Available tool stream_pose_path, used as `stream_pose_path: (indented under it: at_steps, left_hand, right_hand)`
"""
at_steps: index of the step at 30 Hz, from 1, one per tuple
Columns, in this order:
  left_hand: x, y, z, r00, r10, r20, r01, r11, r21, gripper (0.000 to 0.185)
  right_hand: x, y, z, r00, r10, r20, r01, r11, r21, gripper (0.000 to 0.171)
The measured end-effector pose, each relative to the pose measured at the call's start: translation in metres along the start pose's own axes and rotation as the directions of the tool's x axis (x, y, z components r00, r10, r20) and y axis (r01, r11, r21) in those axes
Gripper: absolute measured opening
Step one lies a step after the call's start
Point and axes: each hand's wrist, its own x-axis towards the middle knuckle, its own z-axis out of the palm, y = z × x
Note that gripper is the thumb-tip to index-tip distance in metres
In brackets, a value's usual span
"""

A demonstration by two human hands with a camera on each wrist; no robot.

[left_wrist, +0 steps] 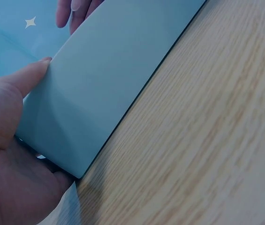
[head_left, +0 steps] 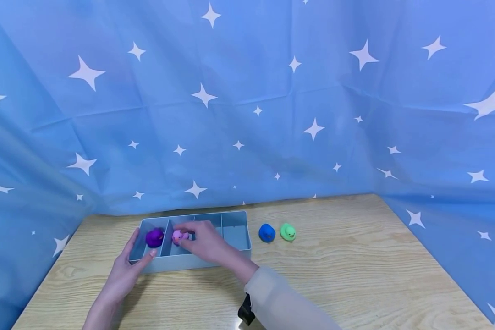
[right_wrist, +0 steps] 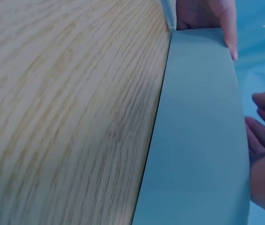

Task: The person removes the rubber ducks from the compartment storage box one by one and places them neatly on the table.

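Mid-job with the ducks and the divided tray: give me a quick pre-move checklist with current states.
1. Pink duck held by right hand over the second compartment: ok.
2. Pink duck released onto the tray floor: cannot tell.
3. Left hand steadying the tray at its left end: ok.
4. Purple duck in the leftmost compartment: ok.
5. Blue duck and green duck in the tray: not ok, both on the table.

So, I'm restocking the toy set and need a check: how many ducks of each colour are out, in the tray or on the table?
Purple duck: 1, in the tray, leftmost compartment
Pink duck: 1, in the next compartment, at the right hand fingertips
Blue duck: 1, on the table
Green duck: 1, on the table
Total: 4
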Motion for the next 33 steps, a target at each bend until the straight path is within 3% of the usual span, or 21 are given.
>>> stream_pose_path:
  at_steps: [7, 15, 33]
  left_hand:
    - [0.000, 0.000, -0.001, 1.000, 0.006, -0.002, -0.006, 1.000, 0.012, 0.102]
    - [0.001, -0.001, 0.000, 1.000, 0.007, 0.005, -0.007, 1.000, 0.006, 0.101]
    - [0.001, -0.001, 0.001, 1.000, 0.014, 0.002, -0.014, 1.000, 0.003, 0.101]
  right_hand:
    - [0.007, 0.002, 0.005, 0.999, 0.003, -0.051, -0.004, 1.000, -0.025, 0.033]
    - [0.009, 0.005, 0.004, 1.000, -0.017, 0.012, 0.018, 0.998, -0.053, 0.037]
    - [0.012, 0.008, 0.004, 1.000, -0.006, 0.011, 0.007, 0.992, -0.128, 0.038]
